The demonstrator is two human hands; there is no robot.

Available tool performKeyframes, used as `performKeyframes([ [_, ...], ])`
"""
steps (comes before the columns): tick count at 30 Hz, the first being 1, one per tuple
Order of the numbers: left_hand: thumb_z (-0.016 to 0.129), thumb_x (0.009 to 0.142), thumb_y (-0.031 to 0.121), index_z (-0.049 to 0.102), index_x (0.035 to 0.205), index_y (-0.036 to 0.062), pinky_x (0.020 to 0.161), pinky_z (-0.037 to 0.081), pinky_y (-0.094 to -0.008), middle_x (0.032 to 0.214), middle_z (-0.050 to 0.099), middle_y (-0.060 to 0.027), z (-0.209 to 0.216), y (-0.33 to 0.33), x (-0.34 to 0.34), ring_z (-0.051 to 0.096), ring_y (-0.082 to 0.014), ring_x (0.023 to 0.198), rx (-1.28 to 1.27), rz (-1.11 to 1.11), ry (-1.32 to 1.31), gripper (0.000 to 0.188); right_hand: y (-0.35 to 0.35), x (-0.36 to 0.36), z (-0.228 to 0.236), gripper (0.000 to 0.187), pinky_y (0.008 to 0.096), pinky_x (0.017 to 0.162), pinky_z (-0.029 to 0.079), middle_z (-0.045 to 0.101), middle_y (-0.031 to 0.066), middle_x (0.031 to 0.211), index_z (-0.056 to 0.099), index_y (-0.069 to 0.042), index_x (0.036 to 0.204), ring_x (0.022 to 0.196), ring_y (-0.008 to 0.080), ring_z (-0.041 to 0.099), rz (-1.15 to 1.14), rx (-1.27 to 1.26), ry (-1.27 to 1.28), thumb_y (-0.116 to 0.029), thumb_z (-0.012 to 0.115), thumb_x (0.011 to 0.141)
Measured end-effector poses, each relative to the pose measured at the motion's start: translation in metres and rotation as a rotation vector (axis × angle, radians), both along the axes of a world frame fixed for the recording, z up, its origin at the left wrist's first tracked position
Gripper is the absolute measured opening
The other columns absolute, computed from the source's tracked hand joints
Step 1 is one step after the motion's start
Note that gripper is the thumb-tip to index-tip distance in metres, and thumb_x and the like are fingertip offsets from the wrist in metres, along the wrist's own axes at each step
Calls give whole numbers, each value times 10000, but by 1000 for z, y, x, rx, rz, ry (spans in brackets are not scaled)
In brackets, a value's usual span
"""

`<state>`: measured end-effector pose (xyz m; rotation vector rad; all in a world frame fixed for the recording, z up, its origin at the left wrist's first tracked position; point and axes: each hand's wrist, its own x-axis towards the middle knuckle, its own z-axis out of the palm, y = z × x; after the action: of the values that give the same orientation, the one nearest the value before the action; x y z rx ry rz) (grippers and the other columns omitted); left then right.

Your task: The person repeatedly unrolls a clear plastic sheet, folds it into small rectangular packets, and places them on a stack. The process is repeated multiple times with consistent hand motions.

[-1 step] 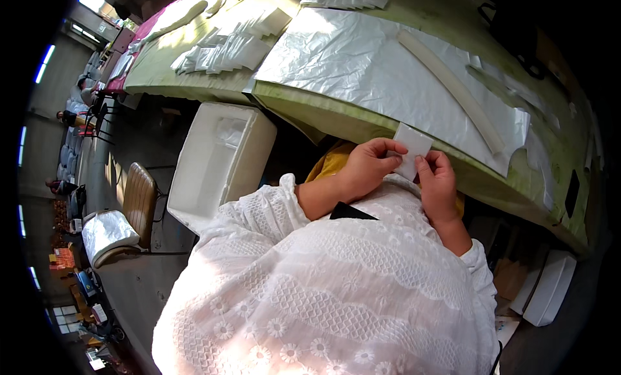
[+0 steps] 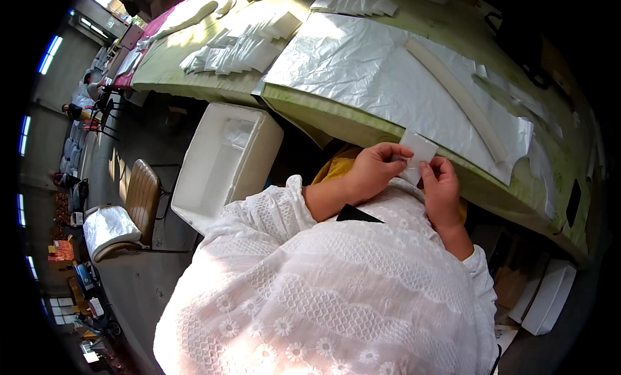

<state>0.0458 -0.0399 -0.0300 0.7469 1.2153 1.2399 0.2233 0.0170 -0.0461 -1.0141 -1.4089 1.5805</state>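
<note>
Between my two hands, just off the table's near edge, is a small flat white packet (image 2: 419, 150). My left hand (image 2: 370, 174) pinches its left side between thumb and fingertips. My right hand (image 2: 441, 192) grips the lower right side, its thumb pressed on the packet and its fingers curled behind. The packet's lower part is partly hidden by my fingers. Beyond it, a crinkled white plastic sheet (image 2: 349, 58) covers part of the green-clothed table (image 2: 297, 102). A long curved off-white strip (image 2: 456, 97) lies on that sheet.
Rows of white packets (image 2: 236, 51) lie at the far left of the table, with another row (image 2: 356, 5) at the back. A white foam box (image 2: 207, 161) stands open at my left, a brown chair (image 2: 142, 197) beyond it. Another white box (image 2: 548, 298) is at lower right.
The whole view has shifted slightly, so the scene sits a little further right and lower. Both hands still hold the packet, with barely any change in grip.
</note>
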Motion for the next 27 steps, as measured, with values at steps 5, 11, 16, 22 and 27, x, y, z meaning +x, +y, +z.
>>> performKeyframes([
  [5, 638, 975, -14, 682, 1246, -1, 830, 539, -238, 1086, 706, -38, 3, 10, -6, 644, -85, 946, 90, 32, 89, 275, 2, -16, 12, 316, 242, 758, 494, 625, 20, 983, 509, -25, 1252, 852, 77, 580, 55, -2, 41, -7, 653, 971],
  [11, 621, 992, 6, 705, 1223, 28, 763, 469, -180, 1072, 699, 16, 5, 33, -75, 587, -24, 868, 205, 244, 253, 247, 1, 9, 0, 373, 242, 738, 501, 598, 15, 941, 496, -23, 1289, 806, 75, 561, 51, -86, -33, 44, 630, 948],
  [16, 580, 925, 55, 743, 1185, 102, 642, 452, -228, 909, 679, 4, 26, 40, -277, 554, -51, 692, 175, 583, 806, 310, -5, 23, -21, 271, 244, 689, 490, 583, 21, 916, 541, -17, 1236, 752, 91, 561, -2, -123, -28, 17, 600, 974],
  [22, 570, 921, 230, 755, 1179, 265, 1073, 440, -406, 1336, 653, -6, 41, 46, -368, 606, -237, 1231, -260, 495, 1586, 320, 0, 10, -22, 209, 237, 684, 494, 600, 10, 893, 582, -33, 1190, 743, 84, 563, 65, -138, -10, 1, 611, 986],
  [27, 569, 971, 299, 729, 1223, 327, 1241, 190, -524, 1531, 524, 68, 8, 45, -371, 362, -221, 1496, 71, 509, 1977, 300, -1, 2, -21, 194, 229, 710, 497, 620, 1, 931, 609, -30, 1164, 785, 66, 571, 88, -126, -68, 2, 636, 975],
])
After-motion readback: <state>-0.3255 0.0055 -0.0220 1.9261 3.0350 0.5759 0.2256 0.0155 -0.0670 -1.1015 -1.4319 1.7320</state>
